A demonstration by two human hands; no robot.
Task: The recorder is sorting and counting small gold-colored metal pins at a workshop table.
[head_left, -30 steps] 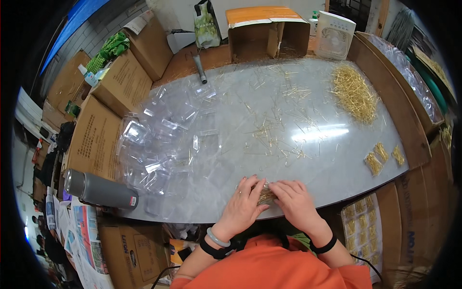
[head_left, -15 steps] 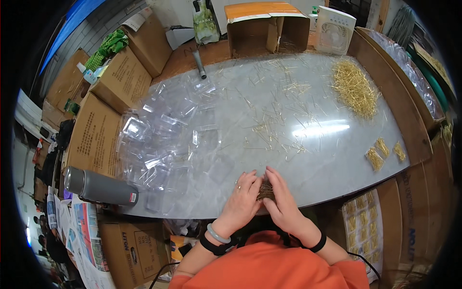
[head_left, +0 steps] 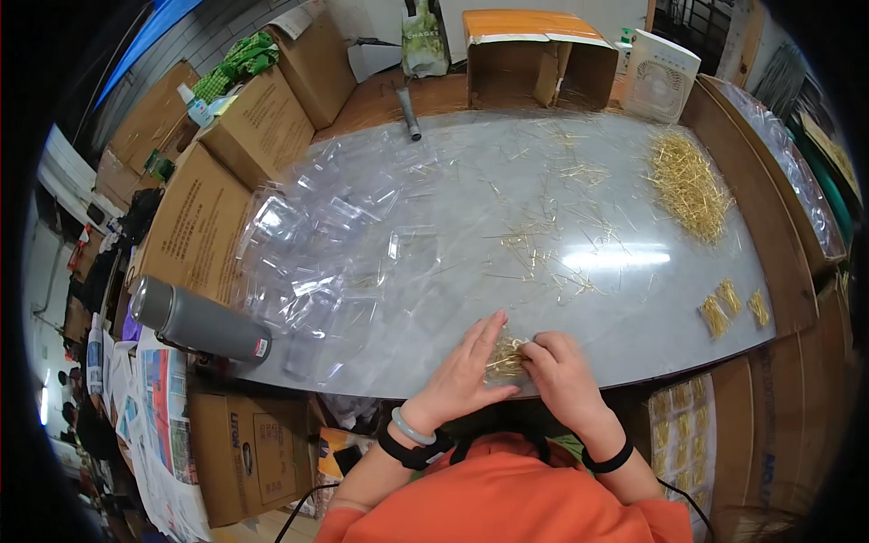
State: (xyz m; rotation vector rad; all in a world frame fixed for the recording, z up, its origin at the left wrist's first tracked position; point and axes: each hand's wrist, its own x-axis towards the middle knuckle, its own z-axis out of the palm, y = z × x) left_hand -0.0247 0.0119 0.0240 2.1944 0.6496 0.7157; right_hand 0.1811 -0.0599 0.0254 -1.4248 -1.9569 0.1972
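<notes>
At the table's near edge, a small bundle of thin gold wire hooks (head_left: 503, 358) lies between my two hands. My left hand (head_left: 460, 369) rests along its left side, fingers stretched out and thumb spread below it. With fingers curled, my right hand (head_left: 563, 373) pinches at the bundle's right side; the fingertips partly hide what they grip. Loose wire hooks (head_left: 534, 244) are scattered beyond my hands, and a large heap of them (head_left: 690, 188) sits at the far right. Several small tied bundles (head_left: 714, 317) lie near the right edge.
Clear plastic boxes (head_left: 312, 244) crowd the table's left side, beside a grey bottle (head_left: 204, 321). A metal tube (head_left: 408, 113), an open carton (head_left: 511, 68) and a white fan (head_left: 661, 77) stand at the back. Bagged bundles (head_left: 681, 434) sit below the right edge.
My hands have parted a little, uncovering the bundle. The right fingers have curled from straight to a pinch at its side. The whole view has shifted slightly.
</notes>
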